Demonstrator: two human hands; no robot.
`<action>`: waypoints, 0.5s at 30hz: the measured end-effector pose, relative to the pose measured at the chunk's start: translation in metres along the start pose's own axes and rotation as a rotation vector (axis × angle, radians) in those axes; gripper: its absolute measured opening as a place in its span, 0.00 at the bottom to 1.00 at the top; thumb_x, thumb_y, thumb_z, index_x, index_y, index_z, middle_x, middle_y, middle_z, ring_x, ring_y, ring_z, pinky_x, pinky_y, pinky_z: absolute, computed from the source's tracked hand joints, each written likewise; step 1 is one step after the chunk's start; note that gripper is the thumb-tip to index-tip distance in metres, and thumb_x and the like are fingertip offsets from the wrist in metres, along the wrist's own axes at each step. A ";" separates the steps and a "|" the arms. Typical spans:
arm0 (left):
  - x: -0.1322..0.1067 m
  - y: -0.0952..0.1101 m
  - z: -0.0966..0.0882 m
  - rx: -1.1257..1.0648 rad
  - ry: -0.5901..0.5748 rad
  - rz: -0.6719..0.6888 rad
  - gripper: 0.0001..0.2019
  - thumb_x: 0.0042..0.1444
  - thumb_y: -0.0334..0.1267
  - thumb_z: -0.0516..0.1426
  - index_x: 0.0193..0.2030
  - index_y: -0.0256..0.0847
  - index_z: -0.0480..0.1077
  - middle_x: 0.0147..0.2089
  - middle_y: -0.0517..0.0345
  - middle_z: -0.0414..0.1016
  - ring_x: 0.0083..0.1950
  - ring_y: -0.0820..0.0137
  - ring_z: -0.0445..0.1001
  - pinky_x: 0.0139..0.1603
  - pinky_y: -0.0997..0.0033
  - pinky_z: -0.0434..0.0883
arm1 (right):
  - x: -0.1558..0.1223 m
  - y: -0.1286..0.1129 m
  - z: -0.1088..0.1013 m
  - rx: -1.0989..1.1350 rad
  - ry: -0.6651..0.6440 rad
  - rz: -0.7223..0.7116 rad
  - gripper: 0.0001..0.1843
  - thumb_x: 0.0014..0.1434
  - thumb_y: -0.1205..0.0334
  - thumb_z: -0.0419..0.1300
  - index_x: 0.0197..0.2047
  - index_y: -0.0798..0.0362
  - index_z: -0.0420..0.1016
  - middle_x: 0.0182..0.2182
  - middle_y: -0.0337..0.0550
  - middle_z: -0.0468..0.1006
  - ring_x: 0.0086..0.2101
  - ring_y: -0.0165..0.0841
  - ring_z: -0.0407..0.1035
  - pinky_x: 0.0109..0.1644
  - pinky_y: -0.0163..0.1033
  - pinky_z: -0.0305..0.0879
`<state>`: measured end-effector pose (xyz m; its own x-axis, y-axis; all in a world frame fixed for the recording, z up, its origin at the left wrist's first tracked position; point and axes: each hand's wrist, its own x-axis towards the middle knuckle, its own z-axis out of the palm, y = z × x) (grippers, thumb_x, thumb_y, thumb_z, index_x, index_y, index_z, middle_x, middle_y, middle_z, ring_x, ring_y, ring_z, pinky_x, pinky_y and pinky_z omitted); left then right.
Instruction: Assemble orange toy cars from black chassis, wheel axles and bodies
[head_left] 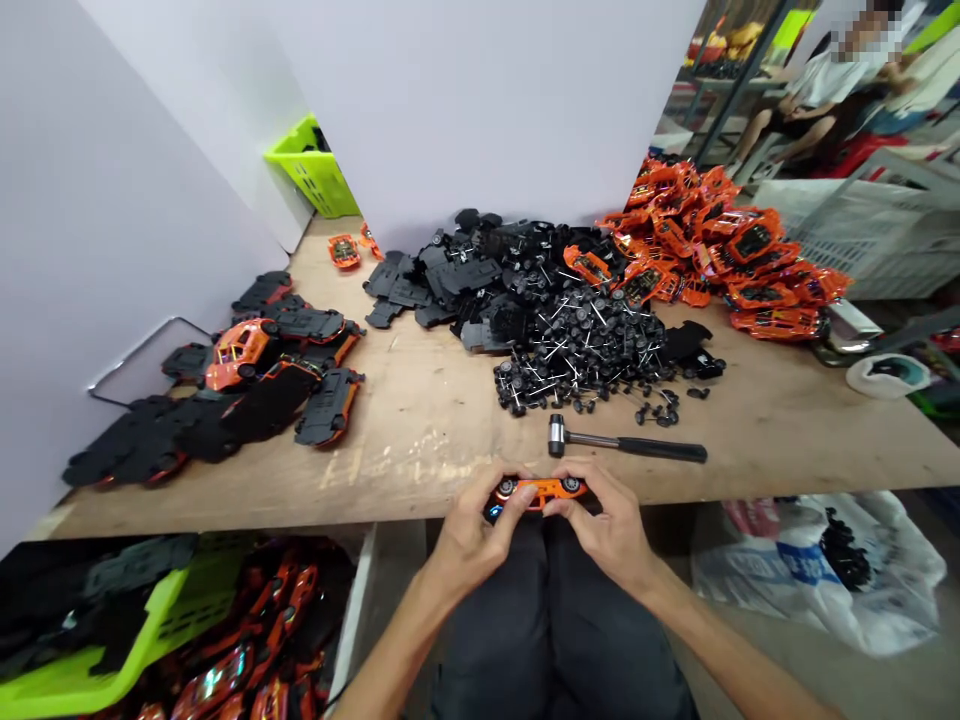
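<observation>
Both my left hand (472, 522) and my right hand (601, 525) grip an orange toy car (538, 492) above my lap, just off the table's front edge. The car lies with its wheels showing at both ends, and my fingers cover part of it. Nearest my right hand, a small hammer (622, 443) with a black grip lies on the plywood table (427, 440). Beyond it spreads a heap of black wheels on metal axles (577, 350). Black car chassis plates (442, 280) lie to its left, and orange car bodies (739, 250) are piled to its right.
Assembled orange-and-black cars (255, 385) lie in a group at the table's left. White partition walls (480, 100) stand behind it. A green basket (180, 610) of car bodies sits low at left, and a white plastic bag (817, 570) lies low at right. A seated person (817, 90) is at the far right.
</observation>
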<state>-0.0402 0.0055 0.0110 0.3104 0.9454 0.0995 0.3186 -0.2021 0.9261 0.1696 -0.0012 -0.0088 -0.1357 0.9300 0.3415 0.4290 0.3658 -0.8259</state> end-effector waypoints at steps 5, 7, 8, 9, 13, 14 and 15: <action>-0.003 0.034 -0.006 0.625 -0.256 0.231 0.25 0.62 0.35 0.61 0.65 0.38 0.66 0.59 0.40 0.76 0.62 0.49 0.72 0.68 0.44 0.63 | 0.009 -0.025 -0.009 0.044 -0.161 0.069 0.07 0.66 0.67 0.64 0.47 0.49 0.76 0.41 0.42 0.81 0.41 0.36 0.76 0.47 0.39 0.71; -0.009 0.037 0.005 0.770 -0.159 0.187 0.24 0.57 0.31 0.61 0.62 0.34 0.68 0.58 0.36 0.75 0.61 0.44 0.71 0.66 0.39 0.62 | 0.011 -0.040 -0.013 0.050 -0.173 0.148 0.05 0.67 0.65 0.62 0.46 0.50 0.76 0.41 0.42 0.81 0.41 0.36 0.76 0.47 0.39 0.71; -0.013 0.036 0.011 0.759 -0.108 0.142 0.21 0.57 0.30 0.60 0.58 0.35 0.70 0.55 0.37 0.76 0.59 0.44 0.72 0.63 0.39 0.64 | 0.013 -0.046 -0.015 0.061 -0.204 0.194 0.05 0.68 0.62 0.62 0.47 0.50 0.76 0.41 0.42 0.82 0.40 0.36 0.77 0.46 0.39 0.72; -0.018 0.034 0.016 0.683 -0.070 0.082 0.19 0.56 0.30 0.60 0.55 0.36 0.71 0.51 0.39 0.76 0.55 0.46 0.73 0.60 0.42 0.66 | 0.014 -0.049 -0.020 0.078 -0.253 0.228 0.06 0.69 0.59 0.61 0.47 0.50 0.76 0.41 0.42 0.82 0.40 0.36 0.77 0.45 0.38 0.72; -0.037 0.024 0.025 -0.172 -0.080 -0.311 0.12 0.51 0.36 0.62 0.42 0.41 0.70 0.36 0.55 0.71 0.37 0.62 0.69 0.42 0.62 0.66 | 0.029 -0.030 -0.051 -0.032 -0.303 0.144 0.14 0.73 0.52 0.57 0.54 0.49 0.78 0.46 0.45 0.83 0.45 0.39 0.77 0.49 0.42 0.74; -0.040 0.022 0.027 -0.475 -0.130 -0.448 0.11 0.49 0.36 0.61 0.40 0.41 0.69 0.33 0.58 0.68 0.33 0.66 0.66 0.39 0.66 0.64 | 0.035 -0.018 -0.059 -0.154 -0.234 0.077 0.15 0.72 0.51 0.58 0.56 0.49 0.77 0.48 0.47 0.82 0.48 0.41 0.76 0.52 0.45 0.73; -0.041 0.020 0.030 -0.781 -0.195 -0.582 0.10 0.48 0.36 0.60 0.39 0.40 0.68 0.30 0.61 0.63 0.31 0.69 0.63 0.36 0.68 0.62 | 0.040 -0.004 -0.065 -0.307 -0.170 0.008 0.16 0.71 0.50 0.60 0.56 0.50 0.77 0.50 0.50 0.80 0.51 0.45 0.74 0.55 0.49 0.72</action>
<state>-0.0200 -0.0452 0.0151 0.4570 0.7710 -0.4434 -0.1895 0.5715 0.7984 0.2206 0.0320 0.0372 -0.2667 0.9347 0.2349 0.6757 0.3551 -0.6460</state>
